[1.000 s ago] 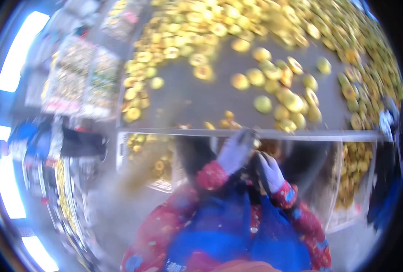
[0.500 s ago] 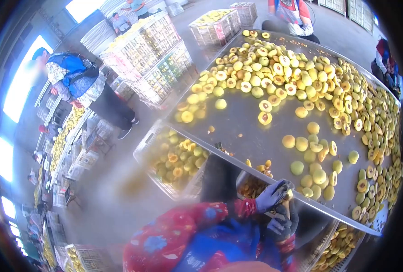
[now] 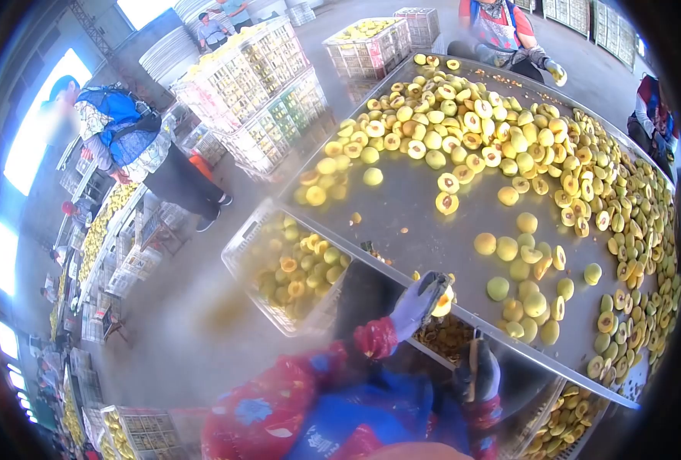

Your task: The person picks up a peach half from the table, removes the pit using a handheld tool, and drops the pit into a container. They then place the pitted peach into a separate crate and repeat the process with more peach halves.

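My left hand [image 3: 419, 301], in a pale purple and dark glove, is closed round a cut yellow fruit [image 3: 443, 301] at the near edge of the metal table [image 3: 402, 199]. Below and to the right of it, my right hand [image 3: 478, 371], gloved too, is wrapped round a thin tool [image 3: 475, 349] that points upward; its shape is hard to make out. The two hands are apart. Whole and halved fruits [image 3: 534, 303] lie on the table beyond them. Under the table edge, a container of dark fruit pieces [image 3: 444, 337] shows between my hands.
A crate of fruit [image 3: 294, 276] stands left of the table, another [image 3: 574, 414] at lower right. Stacked crates [image 3: 252, 92] rise beyond. One person [image 3: 133, 138] stands at left; co-workers [image 3: 501, 34] [image 3: 651, 119] sit across the table and at far right.
My hands have moved apart; the left has shifted left and up with the fruit. The co-worker across the table now shows a gloved hand extended over the table's far side.
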Demonstrator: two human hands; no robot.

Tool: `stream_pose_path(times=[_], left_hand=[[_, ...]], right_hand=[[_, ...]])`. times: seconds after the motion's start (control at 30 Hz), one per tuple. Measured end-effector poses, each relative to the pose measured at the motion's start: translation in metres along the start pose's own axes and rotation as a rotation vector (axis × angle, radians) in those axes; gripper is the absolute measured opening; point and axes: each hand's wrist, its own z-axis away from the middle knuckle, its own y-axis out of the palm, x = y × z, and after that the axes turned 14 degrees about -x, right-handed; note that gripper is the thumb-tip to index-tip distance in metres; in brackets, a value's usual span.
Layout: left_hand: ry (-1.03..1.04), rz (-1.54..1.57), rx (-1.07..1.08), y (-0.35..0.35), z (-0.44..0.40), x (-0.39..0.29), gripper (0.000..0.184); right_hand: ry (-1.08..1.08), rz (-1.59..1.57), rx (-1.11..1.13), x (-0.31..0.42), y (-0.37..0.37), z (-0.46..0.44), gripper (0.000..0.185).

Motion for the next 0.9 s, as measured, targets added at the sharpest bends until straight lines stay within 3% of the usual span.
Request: stream_pose_path(times=[0.1, 0.13, 0.2, 0.23, 0.27, 0.3, 0.33, 0.37, 0.43, 0.47, 0.53, 0.63, 0.7, 0.83, 0.9], left_hand=[[0.029, -0.033, -0.006, 0.004, 0.008, -0.016, 0.035], [0.03, -0.04, 0.05, 0.001, 0.005, -0.018, 0.037], [-0.217, 0.237, 0.157, 0.003, -0.004, -0.018, 0.041], [-0.364, 0.386, 0.144, 0.008, -0.005, -0.019, 0.044], [-0.352, 0.29, 0.118, 0.014, 0.0, -0.027, 0.045], [-0.336, 0.194, 0.099, 0.019, 0.005, -0.031, 0.046], [-0.214, 0.071, 0.1, 0.023, 0.008, -0.024, 0.048], [-0.062, -0.045, 0.111, 0.027, 0.007, -0.02, 0.051], [0.672, -0.566, 0.207, 0.011, 0.009, -0.002, 0.057], [0.757, -0.687, 0.197, 0.001, 0.001, 0.013, 0.058], [0.643, -0.684, 0.177, 0.01, 0.006, 0.012, 0.056], [0.034, -0.322, 0.15, 0.032, 0.025, -0.006, 0.056], [0.139, -0.368, 0.151, 0.03, 0.025, 0.001, 0.055], [0.242, -0.473, 0.182, 0.034, 0.034, -0.007, 0.052], [0.527, -0.707, 0.184, 0.022, 0.026, 0.007, 0.051]], right_hand=[[0.207, 0.104, -0.01, -0.026, -0.013, 0.002, 0.015], [0.13, 0.208, 0.016, -0.026, -0.011, 0.001, 0.015], [-0.457, 0.577, -0.015, -0.01, -0.001, -0.006, 0.015], [-0.467, 0.695, 0.025, 0.001, -0.001, -0.007, 0.019], [-0.482, 0.811, 0.067, 0.011, -0.002, -0.008, 0.025], [-0.236, 0.745, 0.068, 0.027, 0.003, -0.002, 0.028], [0.003, 0.683, 0.041, 0.043, 0.007, 0.004, 0.031], [-0.026, 0.65, -0.036, 0.051, 0.016, 0.002, 0.025], [-0.299, 0.69, -0.066, 0.048, 0.022, 0.001, 0.018], [-0.309, 0.756, -0.069, 0.05, 0.025, 0.002, 0.019], [-0.36, 0.859, -0.068, 0.051, 0.03, 0.003, 0.021], [-0.47, 0.942, -0.069, 0.05, 0.035, 0.001, 0.023], [-0.532, 0.962, -0.063, 0.047, 0.036, -0.001, 0.024], [-0.429, 0.971, -0.032, 0.042, 0.034, 0.0, 0.026], [-0.423, 0.963, -0.033, 0.036, 0.035, 0.0, 0.025]])
